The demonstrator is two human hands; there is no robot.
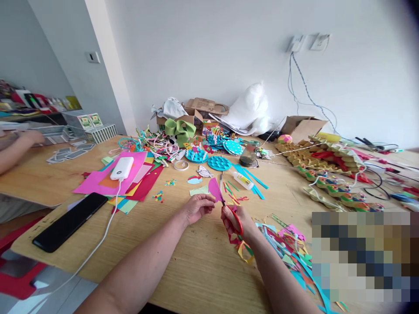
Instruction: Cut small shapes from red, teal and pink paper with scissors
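Observation:
My right hand (234,220) is closed around a pair of red-handled scissors (240,224), its blades pointing up and away from me. A small piece of magenta paper (214,189) meets the blades, pinched along its lower edge by my left hand (200,208). Just beyond lie a pale green paper strip (199,191), a fish cut-out in red and blue (194,179) and a white fish shape with drawn lines (204,171). A glue bottle (242,180) rests on its side to the right, near blue paper strips (258,187).
Paper scraps (291,248) spread beside my right forearm. On the left are a black phone (70,222), a white power bank (122,168) with a cable, and coloured sheets (150,185). Egg-carton crafts (340,187) stand right; a jar (250,155) stands behind. Another person's hand (31,137) is far left.

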